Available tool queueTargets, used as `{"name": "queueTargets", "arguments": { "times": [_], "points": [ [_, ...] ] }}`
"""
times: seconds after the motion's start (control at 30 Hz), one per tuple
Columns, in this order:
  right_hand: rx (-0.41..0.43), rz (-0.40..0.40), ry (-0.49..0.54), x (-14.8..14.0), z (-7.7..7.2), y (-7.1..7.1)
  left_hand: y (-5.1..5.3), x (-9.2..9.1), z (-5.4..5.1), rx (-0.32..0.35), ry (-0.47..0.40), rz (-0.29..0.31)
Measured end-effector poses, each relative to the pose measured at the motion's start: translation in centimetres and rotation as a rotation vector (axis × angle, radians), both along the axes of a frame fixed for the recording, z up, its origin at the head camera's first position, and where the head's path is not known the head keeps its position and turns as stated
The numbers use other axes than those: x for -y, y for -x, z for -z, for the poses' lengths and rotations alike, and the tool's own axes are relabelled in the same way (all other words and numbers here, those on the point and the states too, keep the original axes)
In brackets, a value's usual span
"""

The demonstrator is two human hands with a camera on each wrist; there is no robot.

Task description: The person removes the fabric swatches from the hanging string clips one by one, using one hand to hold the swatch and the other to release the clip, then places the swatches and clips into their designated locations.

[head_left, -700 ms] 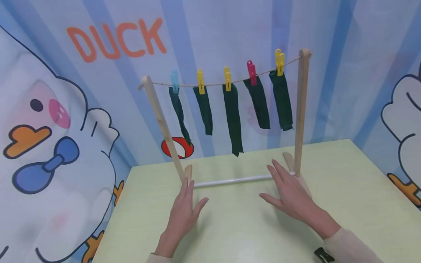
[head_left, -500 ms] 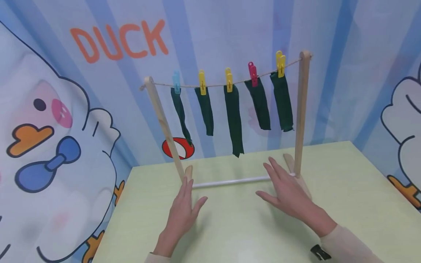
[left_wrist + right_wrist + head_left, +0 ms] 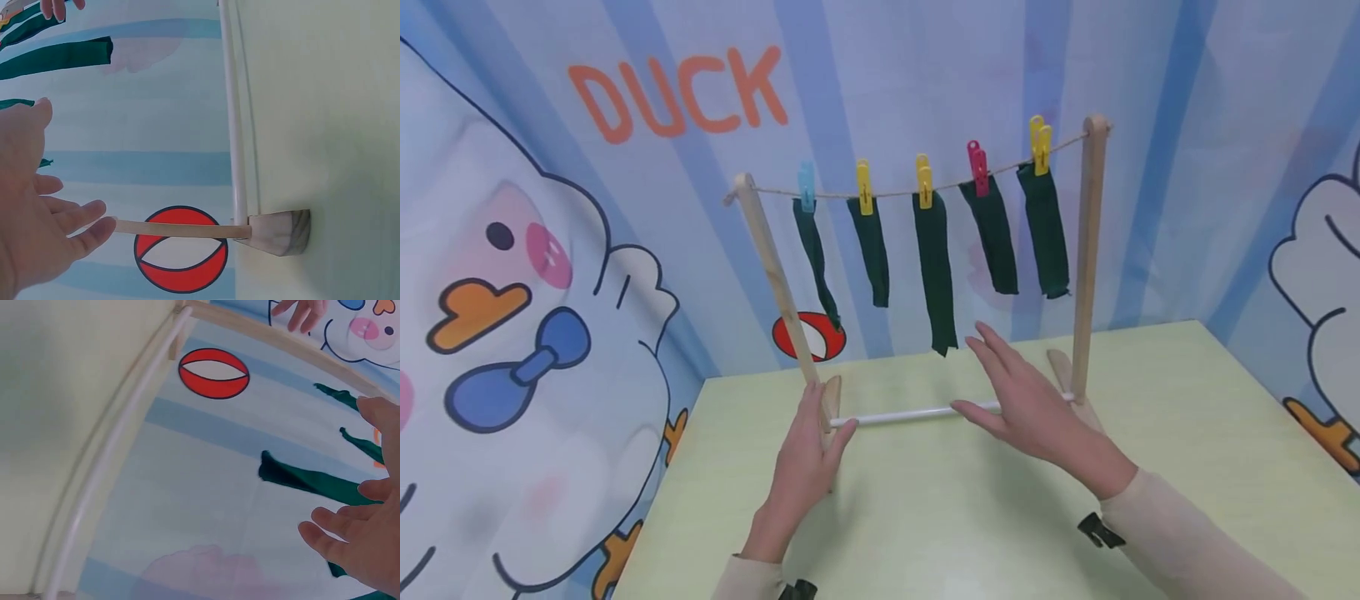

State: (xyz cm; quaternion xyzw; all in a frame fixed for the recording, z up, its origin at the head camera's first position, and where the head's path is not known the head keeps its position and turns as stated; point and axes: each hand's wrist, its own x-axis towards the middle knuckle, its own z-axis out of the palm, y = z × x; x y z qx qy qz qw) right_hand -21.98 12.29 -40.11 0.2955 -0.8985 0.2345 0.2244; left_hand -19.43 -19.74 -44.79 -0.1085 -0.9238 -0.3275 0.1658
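Several dark green cloth strips (image 3: 933, 267) hang from a twine line (image 3: 891, 194), each under a plastic clothespin: one light blue (image 3: 807, 187), one red (image 3: 978, 169), the others yellow (image 3: 925, 182). Two wooden posts (image 3: 1086, 258) hold the line, joined low down by a white rod (image 3: 895, 416). My left hand (image 3: 803, 462) is at the foot of the left post (image 3: 775, 275); whether its fingertips touch the wood I cannot tell. In front of the rod, my right hand (image 3: 1037, 408) is raised with its fingers extended, holding nothing, below the strips.
The rack stands on a pale yellow table (image 3: 940, 517), against a blue striped backdrop (image 3: 880, 75) printed with ducks and lettering. Wooden feet (image 3: 279, 232) support the posts. Black clips (image 3: 1101, 530) show beside both sleeves.
My right hand has moved left and up, toward the middle strip. My left hand has risen a little toward the left post. The strips hang as before.
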Motion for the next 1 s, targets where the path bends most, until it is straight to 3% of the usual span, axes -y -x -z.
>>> {"name": "queueTargets", "arguments": {
  "times": [0.23, 0.43, 0.77, 1.0],
  "points": [
    [-0.018, -0.091, 0.066, 2.1, -2.8, 0.2, 0.6, 0.2, -0.6, 0.022, -0.095, 0.017],
    [-0.110, -0.175, 0.111, 3.8, -4.9, 1.0, 1.5, 0.2, -1.6, -0.042, -0.133, 0.043],
    [-0.146, -0.245, 0.153, 6.0, -8.0, 2.1, 2.7, 0.5, -2.9, -0.050, -0.062, 0.043],
    [-0.165, -0.285, 0.191, 7.5, -10.9, 3.1, 3.7, 0.3, -4.4, -0.091, -0.090, 0.072]
  ]
}}
